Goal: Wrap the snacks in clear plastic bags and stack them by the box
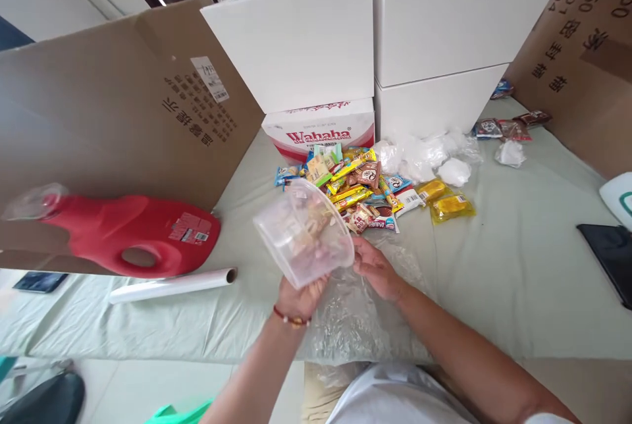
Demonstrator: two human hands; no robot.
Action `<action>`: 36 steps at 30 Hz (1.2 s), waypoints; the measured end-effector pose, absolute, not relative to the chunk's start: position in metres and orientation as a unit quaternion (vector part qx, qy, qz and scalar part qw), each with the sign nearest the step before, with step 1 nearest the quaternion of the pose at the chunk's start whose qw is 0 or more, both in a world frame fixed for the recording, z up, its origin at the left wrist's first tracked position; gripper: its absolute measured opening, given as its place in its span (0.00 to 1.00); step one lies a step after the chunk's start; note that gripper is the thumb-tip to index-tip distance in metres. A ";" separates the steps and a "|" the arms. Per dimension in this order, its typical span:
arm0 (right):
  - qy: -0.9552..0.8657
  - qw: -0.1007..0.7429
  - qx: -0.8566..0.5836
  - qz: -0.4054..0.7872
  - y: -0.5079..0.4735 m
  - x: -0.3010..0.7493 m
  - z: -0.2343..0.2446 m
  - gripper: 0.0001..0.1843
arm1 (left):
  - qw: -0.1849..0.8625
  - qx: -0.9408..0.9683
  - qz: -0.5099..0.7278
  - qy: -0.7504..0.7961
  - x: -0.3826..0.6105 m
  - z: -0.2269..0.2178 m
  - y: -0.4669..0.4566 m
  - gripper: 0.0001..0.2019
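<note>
My left hand grips the underside of a clear plastic container, tilted and raised above the table, with several small snacks inside. My right hand holds the container's right rim, fingers closed on it. Under both hands lies a crumpled sheet of clear plastic wrap. Just beyond the container sits a pile of wrapped snacks on the pale green tablecloth.
A red jug lies on its side at left by a roll of wrap. Cardboard sheets and white boxes stand behind, with a Wahaha box. Crumpled plastic bags and a dark device lie right.
</note>
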State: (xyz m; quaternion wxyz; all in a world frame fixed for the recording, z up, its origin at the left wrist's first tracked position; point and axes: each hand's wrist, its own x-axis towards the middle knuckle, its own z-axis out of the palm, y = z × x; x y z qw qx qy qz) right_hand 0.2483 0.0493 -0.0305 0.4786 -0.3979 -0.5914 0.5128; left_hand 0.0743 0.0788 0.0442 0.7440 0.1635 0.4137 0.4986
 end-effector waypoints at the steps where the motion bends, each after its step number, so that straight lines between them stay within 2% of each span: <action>1: -0.588 0.472 -0.393 0.526 0.050 0.249 -0.027 0.28 | 0.744 0.168 0.490 0.422 0.076 0.029 0.065 0.07; 4: -0.587 0.446 -0.412 0.536 0.053 0.252 -0.018 0.29 | 0.710 0.159 0.518 0.449 0.083 -0.005 0.041 0.06; 8: -0.588 0.421 -0.451 0.523 0.056 0.258 -0.019 0.33 | 0.639 0.164 0.552 0.509 0.082 -0.018 0.045 0.07; 11: -0.549 0.457 -0.424 0.557 0.056 0.260 -0.027 0.32 | 0.624 0.186 0.547 0.527 0.080 -0.019 0.050 0.08; 14: -0.476 0.516 -0.349 0.622 0.054 0.259 -0.029 0.25 | 0.592 0.267 0.530 0.545 0.081 -0.022 0.039 0.10; 17: -0.410 0.557 -0.331 0.642 0.056 0.261 -0.022 0.21 | 0.440 0.498 0.461 0.588 0.079 -0.027 0.020 0.15; 19: -0.363 0.583 -0.340 0.642 0.058 0.266 -0.013 0.23 | 0.286 0.678 0.354 0.577 0.074 -0.029 0.012 0.14; 21: -0.315 0.621 -0.332 0.637 0.059 0.276 0.001 0.25 | 0.160 0.780 0.245 0.553 0.069 -0.030 0.011 0.16; 25: -0.316 0.704 -0.323 0.549 0.042 0.321 0.047 0.20 | 0.049 0.830 0.121 0.543 0.059 -0.030 0.017 0.25; 28: -0.398 0.712 -0.443 0.372 0.020 0.392 0.083 0.14 | 0.026 0.842 0.095 0.530 0.054 -0.032 0.019 0.27; 30: -0.441 0.673 -0.554 0.210 0.009 0.457 0.098 0.15 | 0.020 0.847 0.097 0.523 0.052 -0.035 0.020 0.28; 31: -0.459 0.623 -0.620 0.127 0.008 0.491 0.102 0.16 | 0.018 0.849 0.100 0.519 0.051 -0.036 0.020 0.28; 34: -0.474 0.349 -0.808 -0.033 0.023 0.587 0.103 0.15 | 0.013 0.856 0.109 0.505 0.051 -0.039 0.021 0.28; 36: -0.467 0.164 -0.868 -0.047 0.046 0.632 0.096 0.16 | 0.006 0.858 0.114 0.501 0.051 -0.041 0.022 0.28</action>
